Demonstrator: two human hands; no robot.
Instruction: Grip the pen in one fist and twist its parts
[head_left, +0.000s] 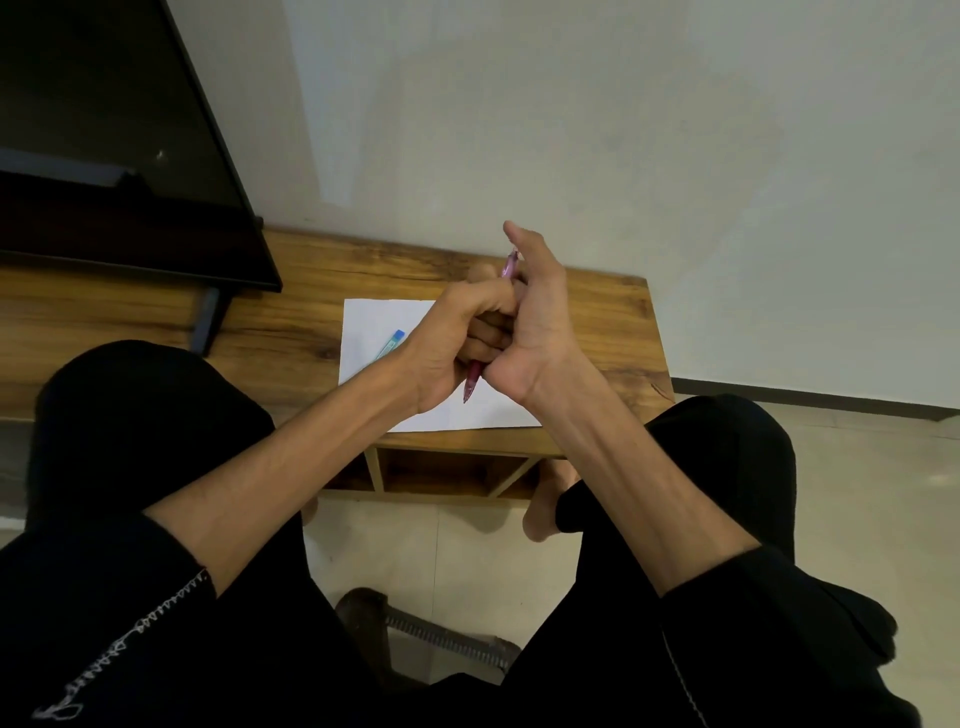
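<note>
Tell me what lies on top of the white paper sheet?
A blue-capped slim tube lies on the white paper sheet; the left hand covers its lower end.

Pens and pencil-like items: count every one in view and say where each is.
2. A pink pen is gripped between the left hand and right hand; a blue-tipped item lies on the white paper, partly hidden by the left hand. More may be hidden.

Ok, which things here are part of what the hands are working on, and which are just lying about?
In hand:
- pink pen, gripped by the left hand and the right hand
- white sheet of paper, directly under both hands

Lying about:
- blue-capped tube on the paper, untouched
- dark screen at the left
- wooden table bearing it all
</note>
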